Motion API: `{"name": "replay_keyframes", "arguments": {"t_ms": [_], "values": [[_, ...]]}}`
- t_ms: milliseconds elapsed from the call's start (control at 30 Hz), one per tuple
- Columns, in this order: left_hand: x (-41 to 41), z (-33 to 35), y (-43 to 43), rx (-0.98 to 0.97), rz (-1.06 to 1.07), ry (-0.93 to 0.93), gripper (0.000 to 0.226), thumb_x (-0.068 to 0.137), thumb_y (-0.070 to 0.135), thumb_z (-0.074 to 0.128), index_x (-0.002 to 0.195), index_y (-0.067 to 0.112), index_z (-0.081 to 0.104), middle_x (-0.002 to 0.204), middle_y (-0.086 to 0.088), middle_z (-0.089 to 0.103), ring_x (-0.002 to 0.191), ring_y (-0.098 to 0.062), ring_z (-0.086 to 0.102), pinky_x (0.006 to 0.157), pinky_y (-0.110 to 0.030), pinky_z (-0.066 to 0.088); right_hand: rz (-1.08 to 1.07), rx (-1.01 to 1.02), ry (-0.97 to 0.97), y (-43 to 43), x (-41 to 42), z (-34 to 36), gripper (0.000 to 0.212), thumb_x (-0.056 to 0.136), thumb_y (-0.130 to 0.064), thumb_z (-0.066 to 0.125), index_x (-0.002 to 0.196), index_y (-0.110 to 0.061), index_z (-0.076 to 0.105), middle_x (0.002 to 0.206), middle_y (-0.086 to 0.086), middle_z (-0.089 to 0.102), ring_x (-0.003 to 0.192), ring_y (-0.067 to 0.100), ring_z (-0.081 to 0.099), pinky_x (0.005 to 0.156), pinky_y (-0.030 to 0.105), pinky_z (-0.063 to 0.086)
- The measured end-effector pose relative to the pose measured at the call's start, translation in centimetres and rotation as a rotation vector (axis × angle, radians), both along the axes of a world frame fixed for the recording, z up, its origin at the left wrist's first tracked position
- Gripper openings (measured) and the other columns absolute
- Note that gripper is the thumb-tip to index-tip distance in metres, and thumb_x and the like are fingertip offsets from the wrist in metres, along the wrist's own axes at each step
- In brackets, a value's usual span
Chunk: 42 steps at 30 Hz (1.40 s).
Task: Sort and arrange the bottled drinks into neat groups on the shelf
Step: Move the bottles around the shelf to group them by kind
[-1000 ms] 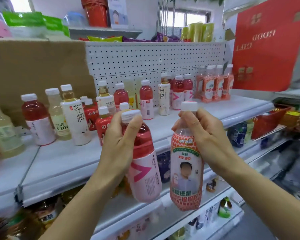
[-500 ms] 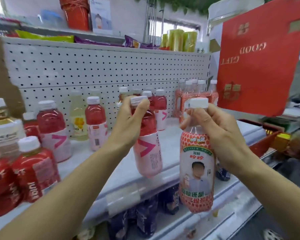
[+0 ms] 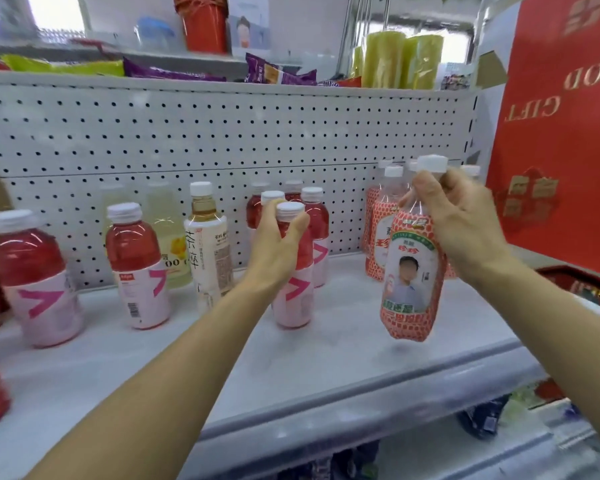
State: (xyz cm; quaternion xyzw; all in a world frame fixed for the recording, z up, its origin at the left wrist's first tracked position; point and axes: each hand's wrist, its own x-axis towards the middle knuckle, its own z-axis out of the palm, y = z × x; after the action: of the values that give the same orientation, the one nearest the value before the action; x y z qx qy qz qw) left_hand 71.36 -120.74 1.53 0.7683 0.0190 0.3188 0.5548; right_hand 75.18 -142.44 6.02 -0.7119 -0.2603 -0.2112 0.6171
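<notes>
About seven red bottles with pink labels (image 3: 137, 268), though those clustered at the far side overlap and are hard to count. Five orange-patterned bottles (image 3: 409, 271). Two pale yellow bottles (image 3: 168, 237). One tea bottle (image 3: 208, 244). Two hands, the left hand (image 3: 274, 244) and right hand (image 3: 465, 220), each holding one bottle.

The left hand (image 3: 274, 244) has carried its red drink bottle (image 3: 293, 292) from out in front of the shelf (image 3: 326, 358) onto it, just before the matching red bottles (image 3: 318, 220). The right hand (image 3: 465, 220) has raised the orange-patterned bottle (image 3: 411, 289) from below shelf level to above it, tilted, near its matching bottles (image 3: 378, 233).
</notes>
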Motion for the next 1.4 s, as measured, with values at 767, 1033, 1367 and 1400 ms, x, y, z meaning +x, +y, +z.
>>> {"name": "replay_keyframes", "arguments": {"t_ms": [767, 1033, 1367, 1400], "values": [[-5.1, -3.3, -1.4, 0.343, 0.366, 0.167, 0.055, 0.098, 0.029, 0.06, 0.149, 0.026, 0.037, 0.15, 0.007, 0.035, 0.137, -0.004, 0.032, 0.119, -0.03, 0.026, -0.062, -0.033, -0.545, 2.9, 2.6, -4.6, 0.057, 0.085, -0.002, 0.065, 0.137, -0.001, 0.041, 0.135, 0.017, 0.042, 0.127, 0.025, 0.038, 0.11, 0.05, 0.033], [-10.4, -4.3, 8.9, 0.166, 0.717, 0.094, 0.063, 0.091, 0.02, 0.068, 0.146, 0.024, 0.036, 0.136, 0.009, 0.037, 0.133, -0.017, 0.04, 0.115, -0.044, 0.037, 0.428, -0.234, -0.439, 13.0, -3.5, -5.8, 0.042, 0.09, -0.013, 0.061, 0.13, -0.014, 0.05, 0.118, -0.004, 0.055, 0.107, 0.009, 0.056, 0.094, 0.02, 0.048], [-9.7, -2.0, 18.5, -0.022, 1.057, -0.114, 0.085, 0.088, 0.012, 0.069, 0.155, 0.012, 0.016, 0.162, -0.008, 0.014, 0.15, -0.022, 0.012, 0.122, -0.045, 0.021, 0.591, -0.37, 0.081, 29.4, -6.1, -6.4, 0.078, 0.084, -0.032, 0.075, 0.144, -0.025, 0.026, 0.137, -0.008, 0.047, 0.121, 0.009, 0.048, 0.109, 0.036, 0.039], [-9.5, -1.9, 19.3, -0.061, 1.075, -0.123, 0.088, 0.086, 0.014, 0.071, 0.155, 0.012, 0.017, 0.161, -0.008, 0.015, 0.149, -0.024, 0.013, 0.122, -0.044, 0.02, 0.57, -0.347, 0.113, 30.5, -6.0, -6.9, 0.086, 0.081, -0.035, 0.076, 0.147, -0.026, 0.022, 0.141, -0.005, 0.046, 0.127, 0.013, 0.048, 0.11, 0.039, 0.039]]}}
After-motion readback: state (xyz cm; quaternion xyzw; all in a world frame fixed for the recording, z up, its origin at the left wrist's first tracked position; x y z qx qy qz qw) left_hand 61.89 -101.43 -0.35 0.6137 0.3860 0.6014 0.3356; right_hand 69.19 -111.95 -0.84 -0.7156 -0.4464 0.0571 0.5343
